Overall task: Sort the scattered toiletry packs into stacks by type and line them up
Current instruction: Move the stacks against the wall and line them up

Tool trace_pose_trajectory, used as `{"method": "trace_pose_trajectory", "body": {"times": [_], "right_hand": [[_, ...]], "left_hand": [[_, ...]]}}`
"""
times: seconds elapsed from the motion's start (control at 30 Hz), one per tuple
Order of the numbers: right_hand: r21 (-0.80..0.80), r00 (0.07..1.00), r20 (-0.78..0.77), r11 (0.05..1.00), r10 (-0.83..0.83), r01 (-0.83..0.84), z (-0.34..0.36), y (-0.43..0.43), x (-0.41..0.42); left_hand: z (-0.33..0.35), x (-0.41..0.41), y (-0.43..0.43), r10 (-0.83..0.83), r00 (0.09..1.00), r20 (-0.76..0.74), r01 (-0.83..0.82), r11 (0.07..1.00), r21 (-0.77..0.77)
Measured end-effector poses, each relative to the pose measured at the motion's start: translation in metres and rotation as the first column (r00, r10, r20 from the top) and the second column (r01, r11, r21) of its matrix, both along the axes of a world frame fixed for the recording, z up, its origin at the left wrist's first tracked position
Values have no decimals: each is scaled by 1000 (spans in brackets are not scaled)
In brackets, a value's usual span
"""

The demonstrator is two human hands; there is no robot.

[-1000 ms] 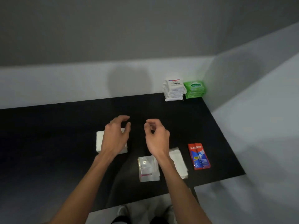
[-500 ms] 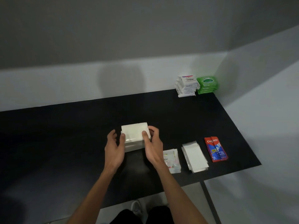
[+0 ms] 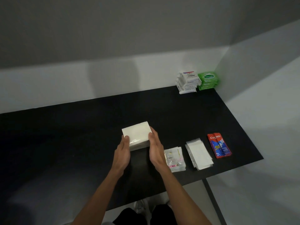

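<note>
Left hand (image 3: 122, 151): my fingers are nearly straight, pressed against the left end of the white tissue pack (image 3: 136, 135), with my thumb on its near top corner.
Right hand (image 3: 155, 149): I have it flat and unclenched, palm against the right end of the same pack, so the pack is squeezed between both hands.
White tissue pack: it sits at the middle of the black surface (image 3: 81, 127).
Near right row: the Dove sachets (image 3: 174, 159) lie just beside my right wrist. The clear flat packs (image 3: 198, 154) come next, then the red Colgate sachets (image 3: 219, 146) furthest right.
Far right corner: a stack of Dove soap packs (image 3: 188, 82) touches the green wipes packs (image 3: 208, 80) on its right, by the wall.
</note>
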State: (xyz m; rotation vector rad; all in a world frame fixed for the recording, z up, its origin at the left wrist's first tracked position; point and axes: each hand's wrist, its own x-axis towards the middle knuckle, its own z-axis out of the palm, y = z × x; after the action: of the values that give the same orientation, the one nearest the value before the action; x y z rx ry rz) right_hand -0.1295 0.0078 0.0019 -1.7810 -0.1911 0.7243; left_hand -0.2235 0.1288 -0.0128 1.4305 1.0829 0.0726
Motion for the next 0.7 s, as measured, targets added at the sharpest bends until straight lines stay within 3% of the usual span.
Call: {"method": "trace_pose_trajectory", "body": {"times": [0.23, 0.7], "right_hand": [[23, 982, -169, 996, -83, 88, -18, 0, -4], [-27, 970, -204, 991, -133, 130, -16, -7, 62]], "left_hand": [[-17, -9, 2, -54, 995, 78, 61, 994, -92], [-16, 54, -10, -117, 992, 56, 120, 992, -50]]}}
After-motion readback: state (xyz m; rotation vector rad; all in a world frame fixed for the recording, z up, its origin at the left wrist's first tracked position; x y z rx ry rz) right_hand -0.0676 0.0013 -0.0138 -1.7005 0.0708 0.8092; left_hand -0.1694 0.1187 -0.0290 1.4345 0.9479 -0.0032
